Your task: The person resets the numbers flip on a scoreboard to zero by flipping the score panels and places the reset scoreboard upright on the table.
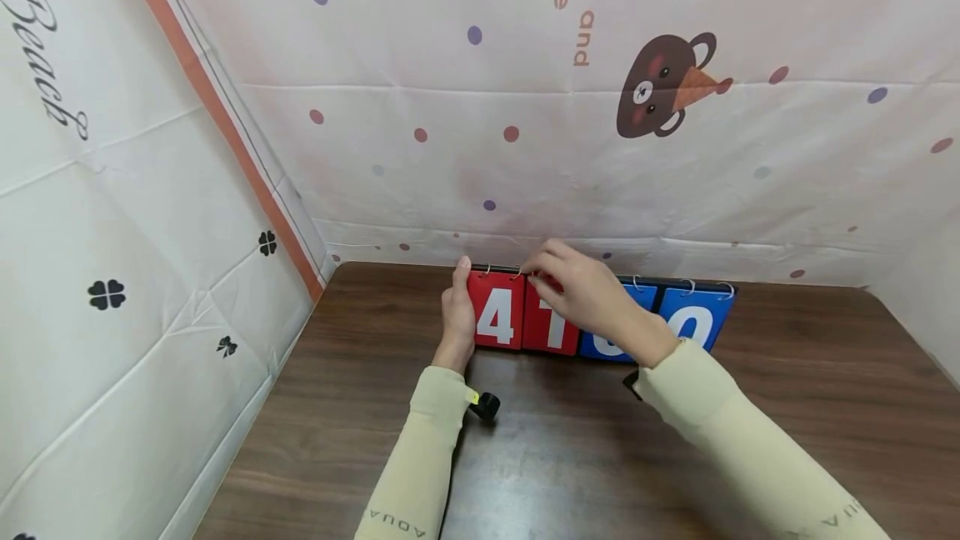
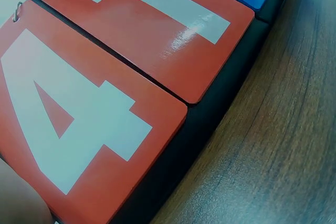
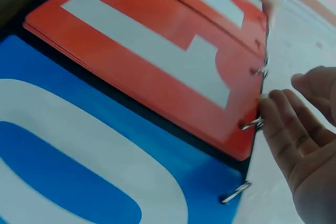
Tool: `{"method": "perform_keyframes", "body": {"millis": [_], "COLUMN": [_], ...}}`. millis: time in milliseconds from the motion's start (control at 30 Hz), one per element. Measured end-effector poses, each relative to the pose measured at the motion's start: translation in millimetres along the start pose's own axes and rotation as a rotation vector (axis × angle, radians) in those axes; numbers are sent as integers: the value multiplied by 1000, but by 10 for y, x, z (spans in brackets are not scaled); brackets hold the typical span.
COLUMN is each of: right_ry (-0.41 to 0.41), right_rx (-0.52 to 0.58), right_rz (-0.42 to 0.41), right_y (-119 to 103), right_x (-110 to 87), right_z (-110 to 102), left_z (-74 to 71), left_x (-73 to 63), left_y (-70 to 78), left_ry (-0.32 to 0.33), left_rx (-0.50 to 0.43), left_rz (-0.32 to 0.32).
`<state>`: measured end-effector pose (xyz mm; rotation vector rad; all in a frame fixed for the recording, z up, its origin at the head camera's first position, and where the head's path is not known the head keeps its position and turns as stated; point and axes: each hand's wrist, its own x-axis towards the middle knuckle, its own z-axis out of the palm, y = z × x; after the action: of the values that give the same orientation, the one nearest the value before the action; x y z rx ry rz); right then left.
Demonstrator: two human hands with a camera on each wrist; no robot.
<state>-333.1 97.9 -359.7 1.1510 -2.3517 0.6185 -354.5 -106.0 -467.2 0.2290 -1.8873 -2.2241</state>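
Note:
A flip scoreboard (image 1: 522, 351) stands tilted back on the table, with number cards hung on metal rings along its top. Its red cards show a 4 (image 2: 142, 135) and a 1 (image 3: 157, 77); the blue card at the right end (image 1: 697, 319) shows a 0. My left hand (image 1: 457, 315) holds the board's left edge, its other fingers largely hidden. Over the top edge by the red 1 card reaches my right hand (image 1: 581, 286), partly covering the cards below it. In the right wrist view its fingers (image 3: 299, 124) are extended near a ring (image 3: 252, 124), with the thumb apart.
The brown wood-grain table (image 1: 555, 457) extends in front of the board and to both sides. Right behind the board hangs a printed cloth (image 1: 420, 182) with dots and a bear. Another cloth (image 1: 165, 273) borders the table on the left.

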Motion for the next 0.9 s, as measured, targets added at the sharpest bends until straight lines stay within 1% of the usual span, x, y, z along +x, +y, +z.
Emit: {"method": "perform_keyframes", "body": {"millis": [67, 167, 267, 367, 467, 533, 633, 733, 833, 900], "right_ry": [18, 12, -31, -90, -169, -238, -334, -411, -515, -601], "right_rx": [71, 138, 156, 167, 170, 175, 235, 300, 315, 309], "right_rz": [52, 153, 244, 311, 369, 410, 468, 514, 539, 556], "right_y": [82, 203, 294, 375, 466, 558, 729, 867, 918, 932], "right_x": [59, 139, 212, 289, 362, 382, 348, 300, 305, 321], "right_z": [-13, -36, -68, -83, -63, -17, 60, 104, 103, 98], "left_z": [-2, 0, 6, 14, 20, 28, 47, 69, 74, 71], "left_x": [-10, -17, -16, -14, -17, -28, -39, -40, -41, -48], "left_y": [-7, -23, -36, -47, -52, -60, -77, -89, -78, -66], "left_ry": [3, -2, -8, -12, -11, -13, -10, -13, -18, -18], "left_rx": [-2, -10, -16, -17, -19, -22, -25, -23, -20, -17], "left_rz": [3, 7, 15, 14, 7, 8, 14, 14, 13, 12]}}
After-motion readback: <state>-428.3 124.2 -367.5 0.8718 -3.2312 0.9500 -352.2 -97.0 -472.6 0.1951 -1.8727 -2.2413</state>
